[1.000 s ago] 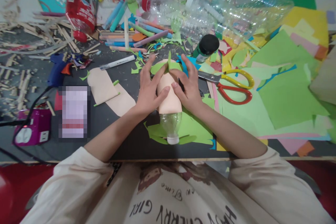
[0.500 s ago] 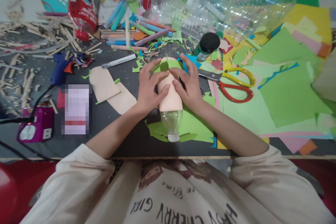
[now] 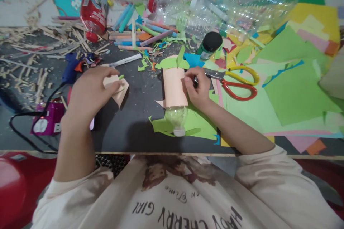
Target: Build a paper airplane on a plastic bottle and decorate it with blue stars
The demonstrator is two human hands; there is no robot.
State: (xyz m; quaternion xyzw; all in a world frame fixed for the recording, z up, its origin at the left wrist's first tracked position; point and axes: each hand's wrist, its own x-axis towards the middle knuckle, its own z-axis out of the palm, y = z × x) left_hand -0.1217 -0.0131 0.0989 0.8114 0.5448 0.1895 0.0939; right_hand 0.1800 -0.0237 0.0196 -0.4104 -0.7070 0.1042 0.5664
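A clear plastic bottle (image 3: pixel 176 114) lies with its white cap toward me, its body wrapped in peach paper (image 3: pixel 176 87). Green leaf-shaped paper pieces (image 3: pixel 173 63) stick out at its far end. My right hand (image 3: pixel 199 87) rests against the wrap's right side with curled fingers; a small dark thing shows between them, too hidden to name. To the left, my left hand (image 3: pixel 91 91) has thumb and fingers closed on loose peach paper (image 3: pixel 120 94) with a small green strip (image 3: pixel 121 77) at its edge. Under the bottle lies green paper (image 3: pixel 201 123).
Scissors (image 3: pixel 239 82) with yellow and red handles lie right of my right hand, near a black-lidded jar (image 3: pixel 211 44). A blue glue gun (image 3: pixel 71 68) and a purple box (image 3: pixel 49 116) with a cord are at left. Plastic bottles (image 3: pixel 242 10) and wood sticks (image 3: pixel 32 39) fill the back.
My left hand has left the bottle and moved left to the loose peach paper, which has shifted and turned. My right hand has slid down the wrap's right side, fingers now curled.
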